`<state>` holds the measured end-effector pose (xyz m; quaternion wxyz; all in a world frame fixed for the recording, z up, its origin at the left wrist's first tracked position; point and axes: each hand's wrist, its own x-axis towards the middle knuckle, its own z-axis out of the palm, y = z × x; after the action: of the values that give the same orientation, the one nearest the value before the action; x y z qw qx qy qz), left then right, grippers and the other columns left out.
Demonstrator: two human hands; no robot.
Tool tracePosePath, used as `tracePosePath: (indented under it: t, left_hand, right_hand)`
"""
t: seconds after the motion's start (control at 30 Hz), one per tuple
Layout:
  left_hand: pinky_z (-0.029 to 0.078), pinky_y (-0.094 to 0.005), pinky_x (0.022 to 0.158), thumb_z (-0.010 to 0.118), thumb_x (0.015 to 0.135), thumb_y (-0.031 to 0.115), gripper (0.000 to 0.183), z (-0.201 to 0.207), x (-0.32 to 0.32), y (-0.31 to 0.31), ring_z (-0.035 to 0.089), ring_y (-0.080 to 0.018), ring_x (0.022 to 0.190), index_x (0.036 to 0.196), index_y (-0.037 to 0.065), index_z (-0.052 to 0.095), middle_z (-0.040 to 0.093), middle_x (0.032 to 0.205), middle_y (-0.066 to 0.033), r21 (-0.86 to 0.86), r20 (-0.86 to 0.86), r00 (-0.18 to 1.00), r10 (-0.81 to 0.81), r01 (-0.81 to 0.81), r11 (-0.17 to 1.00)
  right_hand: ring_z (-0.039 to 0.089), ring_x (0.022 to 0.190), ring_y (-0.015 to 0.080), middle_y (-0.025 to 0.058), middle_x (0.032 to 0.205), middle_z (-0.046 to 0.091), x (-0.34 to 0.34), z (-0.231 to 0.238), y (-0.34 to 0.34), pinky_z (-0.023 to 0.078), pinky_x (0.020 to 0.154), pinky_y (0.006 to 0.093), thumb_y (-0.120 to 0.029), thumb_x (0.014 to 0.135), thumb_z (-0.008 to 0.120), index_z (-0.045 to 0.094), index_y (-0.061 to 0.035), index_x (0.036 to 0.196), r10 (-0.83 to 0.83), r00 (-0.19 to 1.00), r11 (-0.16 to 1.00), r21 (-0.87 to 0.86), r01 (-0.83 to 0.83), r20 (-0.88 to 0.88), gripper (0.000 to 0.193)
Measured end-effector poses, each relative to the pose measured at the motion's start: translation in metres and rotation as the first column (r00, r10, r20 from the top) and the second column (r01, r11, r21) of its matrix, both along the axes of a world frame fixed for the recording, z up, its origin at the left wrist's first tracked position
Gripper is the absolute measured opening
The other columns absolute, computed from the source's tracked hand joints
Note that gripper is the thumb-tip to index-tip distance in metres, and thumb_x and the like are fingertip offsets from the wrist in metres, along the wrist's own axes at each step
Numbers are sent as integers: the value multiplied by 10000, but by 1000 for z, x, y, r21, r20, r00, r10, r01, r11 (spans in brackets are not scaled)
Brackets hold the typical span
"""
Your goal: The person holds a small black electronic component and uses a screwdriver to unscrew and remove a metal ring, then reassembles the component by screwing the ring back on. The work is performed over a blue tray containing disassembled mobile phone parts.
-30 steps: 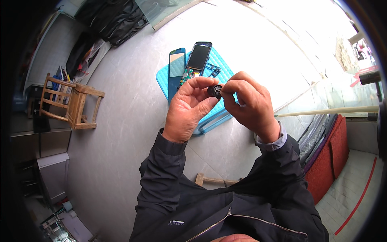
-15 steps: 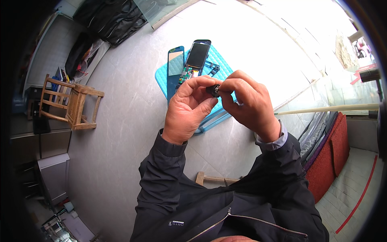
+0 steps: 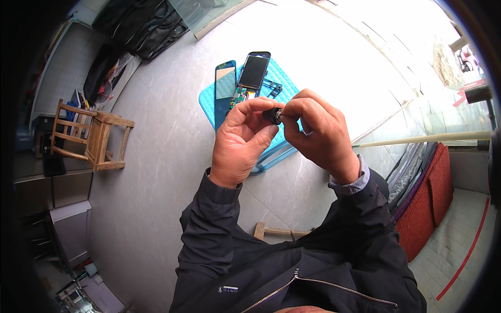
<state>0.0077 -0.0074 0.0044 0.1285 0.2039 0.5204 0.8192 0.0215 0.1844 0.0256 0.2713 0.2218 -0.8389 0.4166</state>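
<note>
A small black cylindrical part (image 3: 269, 115) with a silvery metal end is gripped between the thumb and fingers of my left hand (image 3: 235, 143). Against its metal end, my right hand (image 3: 322, 133) is closed in a pinch; whatever lies between those fingertips is hidden. Beyond the hands, a light-blue quilted-top stool (image 3: 207, 103) carries an opened handheld device (image 3: 254, 72) with a dark screen and a bare green circuit board (image 3: 239, 96). Left of the device lies a long dark-blue glossy panel (image 3: 225, 86). A small dark plastic bracket (image 3: 275, 89) rests to its right.
A wooden chair (image 3: 99, 141) stands on the tiled floor at left. Rolled and folded mats, one of them red (image 3: 425, 203), lean at right beneath a pale pole (image 3: 422, 140). Part of a wooden stool (image 3: 279, 231) shows near my lap. Black bags (image 3: 141, 26) lie at the far left.
The black part has turned slightly in my left fingers, showing more of its side. Both hands have otherwise barely moved, and the whole view has shifted a little.
</note>
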Motion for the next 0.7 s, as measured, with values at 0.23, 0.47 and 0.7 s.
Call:
tracePosePath:
  t: [0.23,0.47,0.7]
  left_hand:
    - [519,-332,1121,686,1001,-74,395,2,0,-1,640,-180,1271,1368,31,587,672,1331,-99,-7,20,1000,-17,17,1000]
    - [537,-343,1114,693,1001,-53,414,-2,-2,-1,648,-180,1260,1388,31,573,663,1352,-108,50,73,997,-24,21,999]
    - [565,-359,1099,687,1007,-17,423,2,-2,-6,647,-219,1309,1405,61,567,650,1372,-112,121,205,977,-62,38,992]
  right_hand:
    - [581,598,144,55,857,648,-1,-3,0,445,508,281,85,813,761,650,-56,977,35,998,999,6,-35,-43,243]
    - [559,596,118,52,843,654,1,2,0,420,509,267,94,831,755,691,-46,995,54,998,998,-37,-55,-34,224]
    - [717,733,219,100,886,704,1,7,12,555,647,302,58,880,719,701,-17,1060,64,997,979,-195,-56,39,196]
